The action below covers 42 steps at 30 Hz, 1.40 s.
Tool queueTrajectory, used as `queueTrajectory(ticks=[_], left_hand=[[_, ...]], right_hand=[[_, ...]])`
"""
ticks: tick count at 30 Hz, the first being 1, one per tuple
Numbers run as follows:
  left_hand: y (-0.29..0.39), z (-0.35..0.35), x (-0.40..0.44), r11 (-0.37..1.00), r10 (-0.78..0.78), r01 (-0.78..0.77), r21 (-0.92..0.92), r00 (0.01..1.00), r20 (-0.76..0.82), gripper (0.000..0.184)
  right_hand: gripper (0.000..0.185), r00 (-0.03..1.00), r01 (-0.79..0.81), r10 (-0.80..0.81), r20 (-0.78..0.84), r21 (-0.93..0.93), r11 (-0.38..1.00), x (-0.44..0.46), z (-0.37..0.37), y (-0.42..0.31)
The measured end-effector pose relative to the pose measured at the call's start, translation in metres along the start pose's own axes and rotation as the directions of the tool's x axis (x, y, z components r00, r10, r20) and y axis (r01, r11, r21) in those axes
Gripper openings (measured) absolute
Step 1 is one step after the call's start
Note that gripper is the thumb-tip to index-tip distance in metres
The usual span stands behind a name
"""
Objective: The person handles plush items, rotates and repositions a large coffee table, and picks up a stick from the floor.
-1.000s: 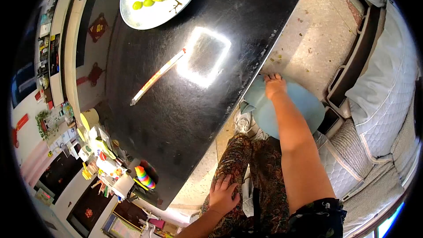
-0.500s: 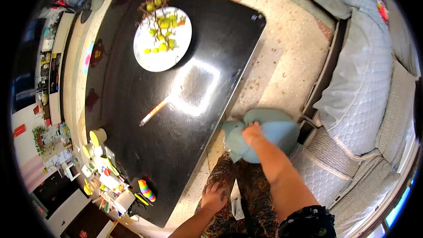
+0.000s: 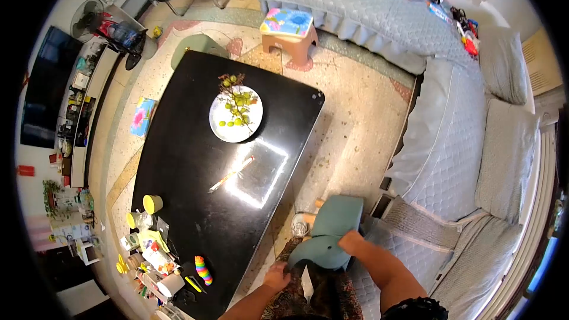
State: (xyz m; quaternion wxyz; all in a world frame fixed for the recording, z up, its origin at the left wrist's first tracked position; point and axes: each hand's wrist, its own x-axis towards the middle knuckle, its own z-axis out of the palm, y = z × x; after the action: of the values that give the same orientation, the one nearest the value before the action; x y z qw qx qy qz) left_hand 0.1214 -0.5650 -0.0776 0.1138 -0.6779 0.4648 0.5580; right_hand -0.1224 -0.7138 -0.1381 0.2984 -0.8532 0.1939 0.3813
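A small green plastic chair or stool (image 3: 338, 222) is tilted at the front of my legs, with light brown legs partly showing. My right hand (image 3: 351, 243) is closed on its right edge. On my patterned trouser leg rests my left hand (image 3: 277, 275), its fingers apart beside the green piece's left edge; whether they touch it is unclear. The black table (image 3: 189, 172) stands to the left. It bears a white plate (image 3: 219, 112) of green grapes and stems, a thin red-and-white stick or packet (image 3: 231, 175) and a rainbow-coloured toy (image 3: 203, 270).
Cups, bottles and small items crowd the table's lower-left end, near a yellow cup (image 3: 152, 204). A brown stool (image 3: 288, 41) with a flowered top stands beyond the table. A grey quilted sofa (image 3: 444, 160) lines the right side. A fan (image 3: 88, 19) stands at the upper left.
The view has risen and widened. The green seat has turned and tilted, showing its legs, and my right hand has shifted to its side edge. My left hand has come close to its left edge.
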Motion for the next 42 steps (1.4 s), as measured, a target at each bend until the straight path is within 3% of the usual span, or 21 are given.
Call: queueTrajectory(ticks=[1,3,4,5,6,8,10,11,13,15,17,19,21,23,24,26,28,29,33,35,42], left_hand=[[0.01,-0.007,-0.004,1.0,0.015,-0.015,-0.006,1.0,-0.024,0.049],[0.034,-0.028,-0.014,0.927,0.142,-0.243,-0.285,0.933,-0.331,0.061],[0.043,-0.039,-0.014,0.92,0.15,-0.265,-0.288,0.919,-0.365,0.061],[0.051,-0.047,-0.014,0.932,0.198,-0.25,-0.261,0.958,-0.209,0.069],[0.056,-0.053,-0.013,0.944,0.235,-0.239,-0.23,0.971,-0.045,0.077],[0.066,-0.06,-0.016,0.977,0.211,-0.201,-0.075,0.958,0.191,0.091],[0.082,-0.065,-0.029,0.941,0.288,-0.302,0.153,0.952,0.107,0.089],[0.093,-0.071,-0.038,0.94,0.3,-0.309,0.146,0.951,0.078,0.089],[0.116,-0.095,-0.07,0.861,0.35,-0.289,0.42,0.934,-0.075,0.086],[0.121,-0.113,-0.076,0.829,0.422,-0.33,0.451,0.899,-0.119,0.085],[0.132,-0.134,-0.079,0.762,0.536,-0.373,0.529,0.823,-0.191,0.081],[0.154,-0.166,-0.078,0.651,0.543,-0.335,0.681,0.832,-0.11,0.075],[0.182,-0.197,-0.084,0.616,0.582,-0.383,0.688,0.81,-0.07,0.072],[0.203,-0.22,-0.079,0.571,0.624,-0.422,0.704,0.78,-0.039,0.07],[0.211,-0.226,-0.072,0.558,0.697,-0.483,0.675,0.714,-0.065,0.068],[0.226,-0.232,-0.053,0.534,0.763,-0.548,0.644,0.641,-0.088,0.065],[0.243,-0.234,-0.032,0.74,0.673,-0.673,0.019,0.74,0.004,0.062],[0.249,-0.23,-0.027,0.695,0.709,-0.717,-0.052,0.696,-0.117,0.056],[0.297,-0.231,-0.003,0.699,0.705,-0.711,-0.07,0.703,-0.093,0.054],[0.339,-0.25,-0.023,0.776,0.596,-0.534,-0.336,0.795,0.112,0.045],[0.43,-0.277,-0.01,0.61,0.64,-0.554,-0.566,0.766,-0.059,0.038]], right_hand=[[0.011,0.982,0.045,-0.053,-0.18,-0.048,0.998,0.001,0.015,-0.005],[0.011,0.969,0.081,-0.1,-0.228,-0.094,0.992,-0.024,-0.007,-0.029],[0.012,0.957,0.093,-0.112,-0.266,-0.085,0.992,-0.039,-0.024,-0.042],[0.012,0.946,0.109,-0.127,-0.3,-0.077,0.991,-0.057,-0.038,-0.051],[0.012,0.943,0.105,-0.136,-0.303,-0.115,0.988,-0.072,-0.046,-0.056],[0.011,0.92,0.117,-0.091,-0.381,0.044,0.992,-0.094,-0.065,-0.061],[0.01,0.896,0.089,-0.05,-0.44,0.067,0.994,-0.123,-0.084,-0.063],[0.011,0.87,0.07,-0.006,-0.493,0.113,0.991,-0.136,-0.094,-0.061],[0.012,0.846,0.029,0.062,-0.529,0.162,0.986,-0.158,-0.11,-0.062],[0.013,0.82,-0.015,0.143,-0.555,0.228,0.974,-0.176,-0.123,-0.065],[0.011,0.601,0.046,0.206,-0.772,0.291,0.956,-0.194,-0.137,-0.067],[0.01,0.562,-0.009,0.255,-0.787,0.303,0.953,-0.216,-0.163,-0.071],[0.008,0.519,-0.062,0.31,-0.796,0.326,0.943,-0.239,-0.186,-0.075],[0.007,0.353,-0.113,0.414,-0.839,0.4,0.909,-0.258,-0.208,-0.067],[0.007,0.348,-0.119,0.416,-0.84,0.401,0.908,-0.265,-0.214,-0.06],[0.011,0.147,-0.127,0.462,-0.874,0.447,0.885,-0.276,-0.224,-0.043],[0.012,0.11,-0.113,0.464,-0.879,0.452,0.885,-0.289,-0.24,-0.023],[0.013,0.072,-0.093,0.457,-0.886,0.45,0.888,-0.294,-0.249,-0.011],[0.012,0.115,-0.079,0.424,-0.898,0.418,0.905,-0.308,-0.27,0.048],[0.011,0.094,-0.066,0.419,-0.903,0.415,0.908,-0.317,-0.284,0.083],[0.01,0.156,-0.005,0.329,-0.931,0.333,0.943,-0.331,-0.343,0.2]])
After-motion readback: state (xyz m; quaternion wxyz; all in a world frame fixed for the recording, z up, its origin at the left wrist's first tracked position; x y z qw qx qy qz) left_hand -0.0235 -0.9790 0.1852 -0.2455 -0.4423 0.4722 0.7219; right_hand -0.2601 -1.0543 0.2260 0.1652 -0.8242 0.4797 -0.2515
